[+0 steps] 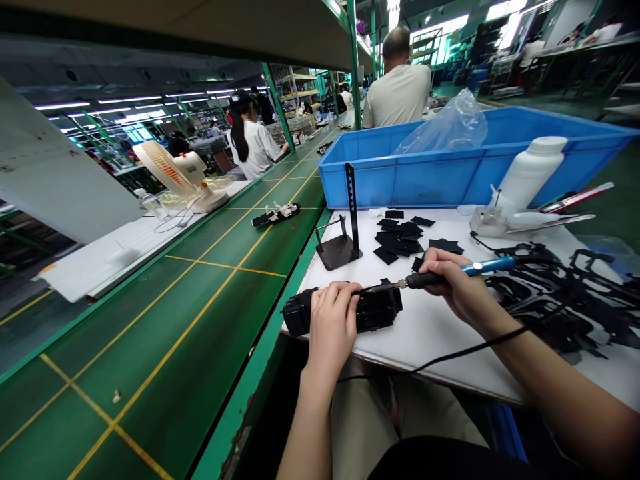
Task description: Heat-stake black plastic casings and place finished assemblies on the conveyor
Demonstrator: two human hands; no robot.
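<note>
My left hand (334,317) is closed over a long black plastic assembly (377,310) lying on the front edge of the white table, its fingertips pressing the top edge. In my right hand (457,283) is a blue-handled soldering iron (487,265), gripped like a pen. Its metal tip points left and reaches the upper side of the black assembly, close to my left fingertips; whether it touches cannot be made out. A black cord runs from the iron across my right forearm. Several black square pieces (400,237) lie scattered beyond the assembly.
A black metal stand (340,252) with an upright slotted bar is behind the assembly. At right lie tangled black plastic frames (555,293), a white bottle (535,170) and tweezers (575,198). A blue bin (415,177) borders the back. A green conveyor belt (210,300) runs along the left.
</note>
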